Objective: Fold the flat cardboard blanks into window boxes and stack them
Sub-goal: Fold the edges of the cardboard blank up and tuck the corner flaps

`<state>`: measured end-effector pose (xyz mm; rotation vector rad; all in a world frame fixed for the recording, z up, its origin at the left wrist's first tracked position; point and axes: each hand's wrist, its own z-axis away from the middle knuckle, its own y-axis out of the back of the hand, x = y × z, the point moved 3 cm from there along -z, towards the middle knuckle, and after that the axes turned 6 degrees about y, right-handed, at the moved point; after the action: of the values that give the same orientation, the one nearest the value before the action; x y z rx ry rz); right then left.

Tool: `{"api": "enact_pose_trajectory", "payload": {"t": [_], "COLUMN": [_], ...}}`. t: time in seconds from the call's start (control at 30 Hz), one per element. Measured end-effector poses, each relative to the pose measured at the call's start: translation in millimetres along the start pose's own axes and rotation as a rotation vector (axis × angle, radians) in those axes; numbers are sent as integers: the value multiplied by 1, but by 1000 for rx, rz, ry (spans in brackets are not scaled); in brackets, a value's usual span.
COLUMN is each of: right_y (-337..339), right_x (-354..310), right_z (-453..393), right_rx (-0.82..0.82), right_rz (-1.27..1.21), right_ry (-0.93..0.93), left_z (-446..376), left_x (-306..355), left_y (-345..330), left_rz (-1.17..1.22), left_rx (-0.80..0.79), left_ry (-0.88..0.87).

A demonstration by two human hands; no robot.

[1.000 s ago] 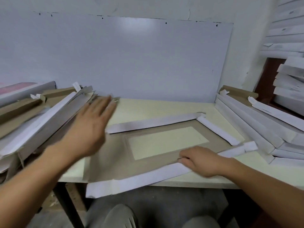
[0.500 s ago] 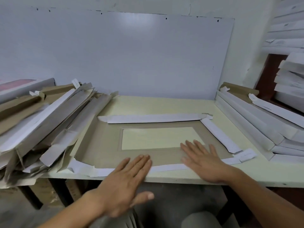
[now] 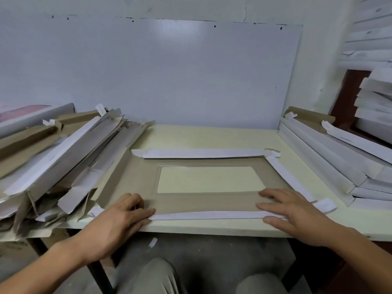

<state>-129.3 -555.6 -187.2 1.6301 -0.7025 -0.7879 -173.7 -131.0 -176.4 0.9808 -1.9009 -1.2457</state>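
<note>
Flat brown cardboard blank with rectangular window on pale table, left hand and right hand apart, both pressed flat on its near white flap (gripping nothing)

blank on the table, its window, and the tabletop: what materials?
Blank: looks like thin paperboard, raw matte grey-brown on the upturned face, white on the folded flaps; it creases sharply. Window: the table's cream shows through; clear film or an open cutout, cannot tell. Tabletop: seems a smooth cream laminate board with a squared front edge.
</note>
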Motion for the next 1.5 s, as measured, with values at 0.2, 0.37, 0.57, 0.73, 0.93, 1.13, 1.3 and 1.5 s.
{"api": "enact_pose_trajectory", "payload": {"t": [0.2,0.37,0.57,0.73,0.93,1.13,1.3,1.5], "right_y": [13,-3,-44,-36,-17,13,28,17], "right_x": [-2,-19,-78,-46,29,30,7,-46], "right_z": [-17,-44,-76,-65,-15,-1,-10,-46], "right_rx": [88,36,-290,-333,-374,-250,-319,-451], "right_rz": [-255,-77,15,13,68,132,153,-140], "right_ry": [-157,-213,-66,-157,-353,-162,-109,-24], "left_z": [-30,-62,-83,-79,-46,-39,-45,-49], "left_x": [-10,16,85,54,-19,-31,-8,66], "left_y": [0,-31,-72,-60,-34,-26,-27,-23], "left_rz": [16,-258,-81,-52,-96,-200,-219,-113], "left_rx": [9,-116,-477,-576,-579,-520,-428,-234], "left_ry": [266,311,81,110,325,447,406,252]}}
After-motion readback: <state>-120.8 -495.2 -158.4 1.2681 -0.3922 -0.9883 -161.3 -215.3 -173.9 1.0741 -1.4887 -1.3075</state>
